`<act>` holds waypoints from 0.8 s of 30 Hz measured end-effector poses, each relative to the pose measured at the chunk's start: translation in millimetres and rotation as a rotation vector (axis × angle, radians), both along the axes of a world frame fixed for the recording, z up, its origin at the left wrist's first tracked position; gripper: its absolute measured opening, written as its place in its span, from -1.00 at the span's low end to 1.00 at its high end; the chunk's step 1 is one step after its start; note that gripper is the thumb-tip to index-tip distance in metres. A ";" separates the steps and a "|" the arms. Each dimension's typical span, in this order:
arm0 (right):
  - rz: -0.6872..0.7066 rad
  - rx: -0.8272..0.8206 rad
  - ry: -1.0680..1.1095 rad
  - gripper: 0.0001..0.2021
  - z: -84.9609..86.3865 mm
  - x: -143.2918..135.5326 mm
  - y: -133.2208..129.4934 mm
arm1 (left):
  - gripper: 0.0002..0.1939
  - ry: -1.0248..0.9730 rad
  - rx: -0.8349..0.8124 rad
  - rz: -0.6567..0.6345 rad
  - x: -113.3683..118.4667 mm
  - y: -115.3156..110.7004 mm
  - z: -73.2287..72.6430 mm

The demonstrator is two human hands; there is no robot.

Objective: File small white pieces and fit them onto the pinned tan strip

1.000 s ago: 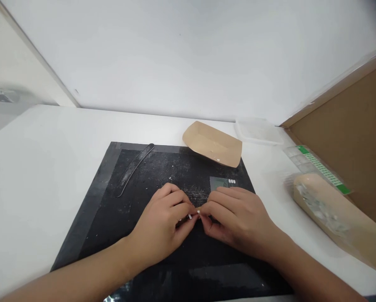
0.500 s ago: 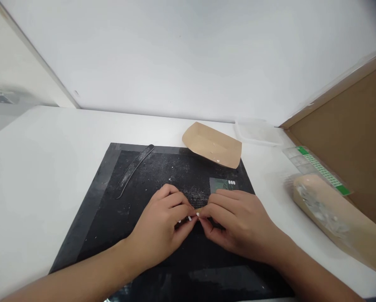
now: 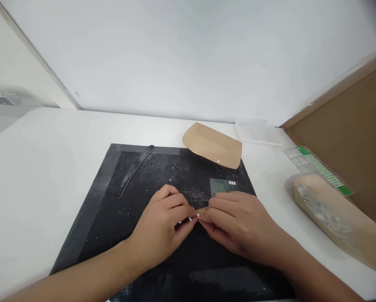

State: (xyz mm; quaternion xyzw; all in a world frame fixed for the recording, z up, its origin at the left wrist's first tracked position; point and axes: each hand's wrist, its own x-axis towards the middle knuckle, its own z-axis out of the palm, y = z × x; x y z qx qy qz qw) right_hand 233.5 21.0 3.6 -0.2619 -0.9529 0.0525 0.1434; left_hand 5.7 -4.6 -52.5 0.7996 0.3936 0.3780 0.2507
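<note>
Over the black mat (image 3: 156,172), my left hand (image 3: 163,226) and my right hand (image 3: 238,222) meet at their fingertips. Thumb and forefinger of my left hand pinch a small white piece (image 3: 190,219), and another bit of white shows inside that hand. My right fingertips are pressed together at a tiny white piece (image 3: 198,215) beside the left fingertips. A small tan piece (image 3: 202,210) shows just behind the fingertips; what holds it is hidden. Beyond my right hand lies a clear green-tinted sheet (image 3: 220,186) with several white ovals.
A curved black file (image 3: 134,170) lies on the mat's left part. A brown paper tray (image 3: 211,144) overlaps the back right edge. Right of the mat are a clear plastic tray (image 3: 259,133), a green-labelled case (image 3: 323,170) and a tan tray of clear pieces (image 3: 358,239).
The fingers of my right hand have closed up and shifted slightly, so more of the tan piece shows. My left hand has stayed nearly still.
</note>
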 end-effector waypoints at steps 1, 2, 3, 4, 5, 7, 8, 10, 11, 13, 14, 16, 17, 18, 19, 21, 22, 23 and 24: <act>0.009 0.009 -0.013 -0.76 0.5 0.8 0.4 | -0.92 -0.002 0.002 0.000 0.2 -0.2 -0.1; 0.015 0.017 -0.022 -0.74 0.9 1.5 0.8 | -0.92 -0.006 0.005 0.001 0.4 -0.4 -0.2; 0.021 0.021 -0.029 -0.73 1.4 2.2 1.3 | -0.92 -0.009 0.007 0.001 0.5 -0.5 -0.2; 0.027 0.019 -0.030 -0.72 1.8 2.8 1.7 | -0.92 -0.010 0.007 0.003 0.6 -0.5 -0.2; 0.030 0.011 -0.024 -0.73 2.2 3.3 2.1 | -0.92 -0.011 0.006 0.004 0.7 -0.4 -0.2; 0.022 -0.021 0.012 -0.79 2.4 3.9 2.7 | -0.92 -0.011 0.002 0.004 0.5 0.0 -0.2; 0.005 -0.038 0.046 -0.82 2.2 3.8 2.7 | -0.92 -0.011 0.001 0.004 0.3 0.3 -0.3; -0.053 -0.057 0.123 -0.87 1.0 2.6 2.3 | -0.91 -0.010 -0.001 0.002 -0.2 0.8 -0.4; -0.087 -0.059 0.156 -0.87 0.0 1.5 1.8 | -0.91 -0.009 -0.002 0.002 -0.3 0.8 -0.4; -0.139 -0.053 0.191 -0.85 -2.3 -1.3 0.5 | -0.91 -0.006 -0.006 -0.003 -0.5 0.4 -0.3; -0.156 -0.054 0.190 -0.84 -3.4 -2.9 -0.2 | -0.90 -0.004 -0.007 -0.004 -0.5 0.1 -0.2; -0.172 -0.067 0.177 -0.83 -5.2 -5.6 -1.5 | -0.90 -0.004 -0.004 -0.006 -0.5 -0.4 0.0; -0.179 -0.078 0.167 -0.84 -5.6 -6.5 -2.1 | -0.89 -0.005 -0.002 -0.006 -0.4 -0.5 0.0; -0.184 -0.092 0.157 -0.84 -5.8 -7.2 -2.6 | -0.89 -0.005 0.000 -0.006 -0.4 -0.5 0.0; -0.192 -0.104 0.150 -0.85 -5.8 -7.6 -3.2 | -0.89 -0.006 0.001 -0.005 -0.4 -0.3 0.0; -0.205 -0.120 0.147 -0.86 -5.2 -8.2 -4.6 | -0.89 -0.005 -0.002 -0.006 -0.3 0.0 -0.2; -0.212 -0.124 0.150 -0.86 -5.0 -8.7 -5.5 | -0.89 -0.005 -0.004 -0.004 -0.2 0.1 -0.4; -0.218 -0.124 0.155 -0.86 -4.9 -9.3 -6.4 | -0.89 -0.005 -0.005 -0.004 -0.1 0.2 -0.6; -0.227 -0.121 0.159 -0.86 -5.1 -10.3 -7.4 | -0.89 -0.005 -0.006 -0.002 0.0 0.2 -0.7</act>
